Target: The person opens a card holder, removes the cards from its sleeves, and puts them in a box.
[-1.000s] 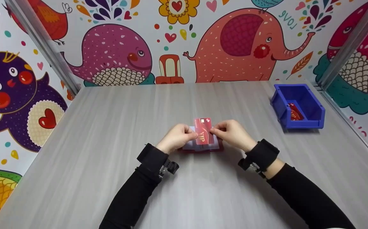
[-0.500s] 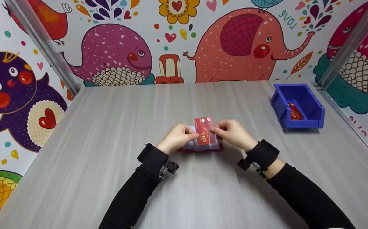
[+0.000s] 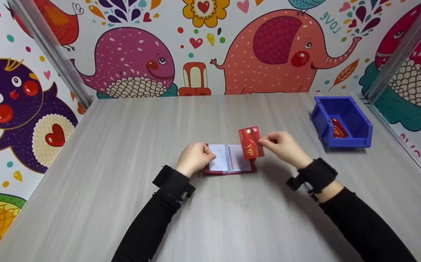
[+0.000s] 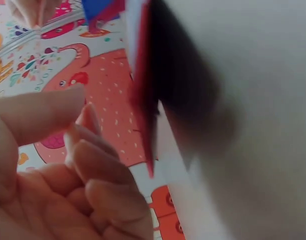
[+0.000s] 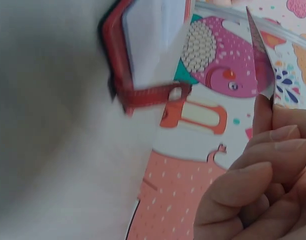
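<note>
VIP card (image 3: pixel 251 142), 1: the right hand (image 3: pixel 285 147) pinches its 3 o'clock edge. Left hand (image 3: pixel 195 157), fingers loosely curled, flanks 1 red card wallet (image 3: pixel 228 160) at 9 o'clock.

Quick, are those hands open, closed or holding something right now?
Left hand: open, loosely curled, holding nothing, near the red-edged booklet.
Right hand: closed, pinching the red VIP card.

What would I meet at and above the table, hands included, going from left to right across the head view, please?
Left grip → open red booklet → red VIP card → right grip → blue bin.
</note>
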`<state>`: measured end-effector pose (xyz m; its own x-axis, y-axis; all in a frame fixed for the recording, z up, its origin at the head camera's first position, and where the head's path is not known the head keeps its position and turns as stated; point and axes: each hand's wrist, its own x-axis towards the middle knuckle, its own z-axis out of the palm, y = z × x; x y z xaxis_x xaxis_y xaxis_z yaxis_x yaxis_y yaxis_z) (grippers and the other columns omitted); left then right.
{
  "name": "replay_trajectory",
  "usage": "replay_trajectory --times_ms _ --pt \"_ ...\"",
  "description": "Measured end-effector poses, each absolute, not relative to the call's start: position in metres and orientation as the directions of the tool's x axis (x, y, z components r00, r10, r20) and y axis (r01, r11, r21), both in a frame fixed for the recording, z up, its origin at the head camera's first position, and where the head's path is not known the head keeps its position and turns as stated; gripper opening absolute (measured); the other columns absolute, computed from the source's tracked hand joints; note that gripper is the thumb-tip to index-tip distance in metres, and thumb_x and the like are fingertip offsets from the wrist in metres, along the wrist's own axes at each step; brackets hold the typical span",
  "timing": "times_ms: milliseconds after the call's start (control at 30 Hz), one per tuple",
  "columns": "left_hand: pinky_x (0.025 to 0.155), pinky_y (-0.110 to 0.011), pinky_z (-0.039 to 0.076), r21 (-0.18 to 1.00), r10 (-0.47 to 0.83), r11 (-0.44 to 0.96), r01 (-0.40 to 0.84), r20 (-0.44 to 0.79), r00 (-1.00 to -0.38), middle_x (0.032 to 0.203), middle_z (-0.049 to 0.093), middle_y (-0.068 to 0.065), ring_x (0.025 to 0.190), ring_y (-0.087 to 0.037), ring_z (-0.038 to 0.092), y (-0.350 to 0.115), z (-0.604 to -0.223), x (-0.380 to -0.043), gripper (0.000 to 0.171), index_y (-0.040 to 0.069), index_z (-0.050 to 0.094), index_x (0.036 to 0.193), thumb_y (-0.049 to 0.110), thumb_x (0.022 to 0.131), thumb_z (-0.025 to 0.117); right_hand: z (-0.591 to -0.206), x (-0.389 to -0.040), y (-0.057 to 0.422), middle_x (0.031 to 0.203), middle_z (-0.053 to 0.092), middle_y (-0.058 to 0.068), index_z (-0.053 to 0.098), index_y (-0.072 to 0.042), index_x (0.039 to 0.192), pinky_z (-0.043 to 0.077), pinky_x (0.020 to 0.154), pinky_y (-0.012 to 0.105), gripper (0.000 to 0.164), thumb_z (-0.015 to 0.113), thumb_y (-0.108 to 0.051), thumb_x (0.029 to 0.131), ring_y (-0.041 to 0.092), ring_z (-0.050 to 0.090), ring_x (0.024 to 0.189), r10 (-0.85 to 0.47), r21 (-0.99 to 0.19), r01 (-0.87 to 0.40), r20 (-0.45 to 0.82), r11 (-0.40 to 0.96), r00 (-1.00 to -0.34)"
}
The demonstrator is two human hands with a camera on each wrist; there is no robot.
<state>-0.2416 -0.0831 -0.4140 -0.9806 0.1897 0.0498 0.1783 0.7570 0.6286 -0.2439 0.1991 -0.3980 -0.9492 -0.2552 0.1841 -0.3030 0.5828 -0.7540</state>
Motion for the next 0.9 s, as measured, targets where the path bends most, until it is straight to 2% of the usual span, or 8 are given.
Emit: replay_trajectory --times_ms 300,500,733,900 --pt "0.063 -0.033 0.047 0.520 0.204 0.830 0.199 0.050 -0.978 0.065 0.062 0.005 0.060 -0.015 0.056 -0.087 -0.420 -0.244 0.015 0.012 0.069 0.065 0.014 0.079 0.070 -0.392 -0.247 0.236 0.072 0.054 -0.001 0.071 0.000 0.087 0.034 0.061 0.029 0.027 0.062 -0.024 0.099 0.015 0.044 0.067 -0.183 -0.719 -0.243 0.163 0.651 -0.970" --pt "0.060 -0.032 0.045 0.453 0.215 0.869 0.198 0.014 -0.976 0.065 0.060 0.005 0.061 -0.016 0.054 -0.088 -0.423 -0.246 0.017 0.013 0.067 0.062 0.013 0.079 0.069 -0.386 -0.248 0.260 0.077 0.057 0.003 0.071 -0.001 0.092 0.035 0.060 0.030 0.033 0.060 -0.031 0.100 0.016 0.046 0.068 -0.144 -0.682 -0.219 0.166 0.698 -0.976" --pt "0.057 -0.030 0.040 0.425 0.244 0.878 0.219 -0.005 -0.970 0.059 0.051 0.007 0.058 -0.015 0.048 -0.088 -0.426 -0.246 0.025 0.015 0.057 0.056 0.009 0.077 0.069 -0.377 -0.253 0.305 0.071 0.050 0.000 0.066 0.001 0.099 0.038 0.052 0.028 0.040 0.056 -0.037 0.101 0.013 0.046 0.062 -0.013 -0.694 -0.087 0.111 0.715 -0.994" --pt "0.055 -0.028 0.036 0.418 0.256 0.879 0.230 -0.008 -0.967 0.055 0.046 0.008 0.057 -0.015 0.045 -0.088 -0.427 -0.247 0.029 0.017 0.051 0.053 0.007 0.075 0.067 -0.371 -0.256 0.332 0.077 0.053 0.001 0.064 0.002 0.104 0.040 0.055 0.028 0.047 0.052 -0.043 0.101 0.015 0.048 0.067 0.065 -0.703 0.013 0.047 0.711 -0.997"
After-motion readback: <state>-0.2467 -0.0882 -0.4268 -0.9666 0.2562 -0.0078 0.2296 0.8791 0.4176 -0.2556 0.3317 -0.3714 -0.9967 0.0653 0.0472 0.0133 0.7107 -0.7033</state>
